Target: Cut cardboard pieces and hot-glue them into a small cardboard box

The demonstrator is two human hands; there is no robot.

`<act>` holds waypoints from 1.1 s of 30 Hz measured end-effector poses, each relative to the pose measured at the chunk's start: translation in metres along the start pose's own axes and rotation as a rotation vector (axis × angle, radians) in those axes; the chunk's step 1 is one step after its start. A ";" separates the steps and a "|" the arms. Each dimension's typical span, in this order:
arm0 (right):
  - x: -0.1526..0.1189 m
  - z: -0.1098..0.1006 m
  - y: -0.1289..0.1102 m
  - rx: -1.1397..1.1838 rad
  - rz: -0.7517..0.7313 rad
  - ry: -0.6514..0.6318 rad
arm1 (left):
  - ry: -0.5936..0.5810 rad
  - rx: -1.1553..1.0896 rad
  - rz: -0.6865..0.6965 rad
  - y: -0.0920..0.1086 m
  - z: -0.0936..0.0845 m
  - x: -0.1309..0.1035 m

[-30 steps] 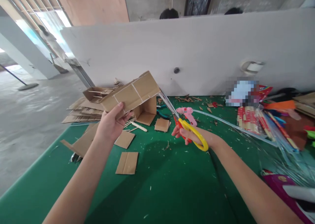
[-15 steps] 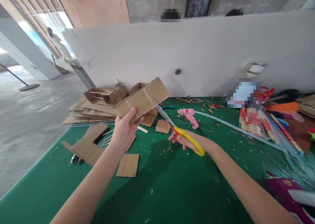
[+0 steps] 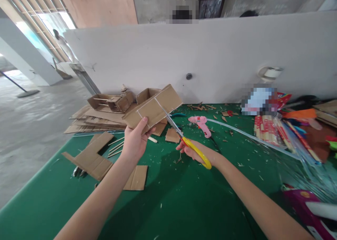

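Note:
My left hand (image 3: 137, 138) grips a long cardboard strip (image 3: 150, 110) by its lower edge, thumb on top. White lines mark the strip's face crosswise. My right hand (image 3: 193, 150) holds yellow-handled scissors (image 3: 196, 150), and their metal blades reach the strip's lower right edge by one white line. How far the blades have cut in, I cannot tell. Below the strip, a small cardboard square (image 3: 173, 135) lies on the green table. Another cardboard piece (image 3: 138, 177) rests nearer me, partly covered by my left forearm.
A pink glue gun (image 3: 201, 124) lies beyond my right hand. Cardboard boxes (image 3: 116, 102) sit on stacked sheets at the back left, near an L-shaped cardboard piece (image 3: 96, 155). Packets of sticks (image 3: 265, 131) and a purple tool (image 3: 302, 208) lie right. A white partition (image 3: 147, 57) stands behind.
The scissors have shifted slightly left, with their blades closer in along the white line on the strip. My left hand has moved a little to the right with the strip.

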State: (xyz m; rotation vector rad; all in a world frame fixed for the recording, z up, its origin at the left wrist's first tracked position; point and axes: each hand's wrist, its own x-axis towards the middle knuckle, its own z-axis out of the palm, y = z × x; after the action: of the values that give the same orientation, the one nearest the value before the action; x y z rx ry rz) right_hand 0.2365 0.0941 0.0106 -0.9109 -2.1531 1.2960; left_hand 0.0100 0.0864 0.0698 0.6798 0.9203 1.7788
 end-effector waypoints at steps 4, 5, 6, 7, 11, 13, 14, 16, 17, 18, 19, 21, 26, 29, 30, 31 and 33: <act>0.000 0.001 -0.006 0.008 -0.012 0.014 | 0.001 0.001 -0.003 -0.003 -0.001 0.001; -0.001 0.001 -0.007 0.014 -0.011 0.012 | 0.000 0.003 -0.003 -0.004 -0.001 0.001; -0.001 0.001 -0.009 0.023 -0.007 0.014 | -0.001 0.006 -0.003 -0.004 -0.002 0.001; -0.002 0.001 -0.010 0.035 0.002 0.017 | -0.002 0.009 -0.002 -0.005 -0.002 0.001; -0.001 0.002 -0.008 0.043 0.016 0.052 | 0.004 0.025 0.006 -0.006 -0.003 0.002; 0.000 0.004 -0.005 0.012 0.007 0.071 | 0.007 0.033 0.007 -0.006 -0.003 0.002; 0.001 0.004 -0.003 -0.013 0.005 0.087 | 0.006 0.038 0.008 -0.005 -0.003 0.002; 0.003 0.007 -0.001 -0.072 0.010 0.133 | -0.004 0.046 0.013 -0.005 -0.003 0.002; 0.003 0.008 -0.001 -0.101 0.016 0.155 | -0.008 0.049 0.018 -0.004 -0.002 0.002; 0.004 0.009 -0.001 -0.123 0.024 0.174 | -0.010 0.052 0.023 -0.004 -0.002 0.001; 0.004 0.010 -0.002 -0.137 0.033 0.190 | -0.010 0.054 0.025 -0.003 -0.002 0.001; 0.004 0.013 -0.004 -0.156 0.047 0.213 | -0.009 0.059 0.024 -0.003 -0.002 0.001; 0.003 0.015 -0.006 -0.223 0.022 0.249 | -0.016 0.068 0.027 -0.002 -0.002 0.001; 0.002 0.016 -0.006 -0.254 0.029 0.262 | -0.022 0.078 0.032 -0.001 -0.003 0.001; 0.002 0.016 -0.006 -0.267 0.030 0.266 | -0.021 0.082 0.032 -0.001 -0.003 0.001; 0.002 0.017 -0.005 -0.283 0.028 0.270 | -0.020 0.084 0.031 -0.001 -0.004 0.001; 0.003 0.017 -0.004 -0.320 0.019 0.280 | -0.017 0.084 0.031 -0.001 -0.004 0.001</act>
State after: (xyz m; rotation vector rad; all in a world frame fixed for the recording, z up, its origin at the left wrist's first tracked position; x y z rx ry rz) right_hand 0.2215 0.0847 0.0068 -1.1639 -2.1607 0.7851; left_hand 0.0070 0.0865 0.0667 0.7658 0.9821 1.7671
